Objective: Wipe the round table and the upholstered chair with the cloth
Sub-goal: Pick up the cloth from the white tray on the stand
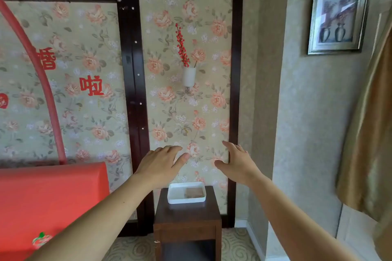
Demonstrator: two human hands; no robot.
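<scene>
head | left hand (161, 165) | right hand (236, 163) | both empty, fingers spread

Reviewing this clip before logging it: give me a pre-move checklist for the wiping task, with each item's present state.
1. Cloth in hand: not ok; left hand and right hand are both open and empty.
2. Cloth located: cannot tell; something brownish lies in the white tray.
3. Round table in view: not ok; only a square dark side table.
4. Upholstered chair in view: not ok.
5. Path to tray clear: ok.
</scene>
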